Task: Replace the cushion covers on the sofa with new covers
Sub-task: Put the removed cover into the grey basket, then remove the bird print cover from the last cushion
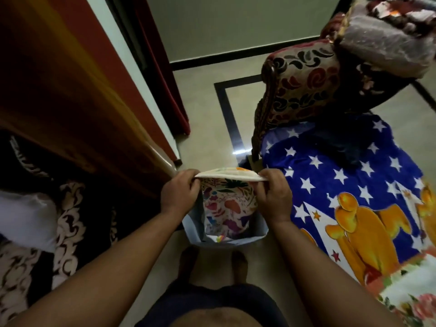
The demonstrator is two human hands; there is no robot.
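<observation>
Both hands [227, 197] pinch cover [230, 206] (lower end hidden).

**Surroundings: floor, drapery, bedding**

A blue blanket [330, 175] with white stars and an orange cartoon figure is lying spread at right; a dark cloth [349, 142] is sitting crumpled on its upper part; a stack of folded blankets [387, 38] is resting higher up at top right; an orange-brown curtain [59, 86] is hanging at left; beige floor tiles [200, 102] with a black inlay border [226, 109] are showing between; a black skirting strip [236, 56] is running along the pale wall [236, 22].
</observation>
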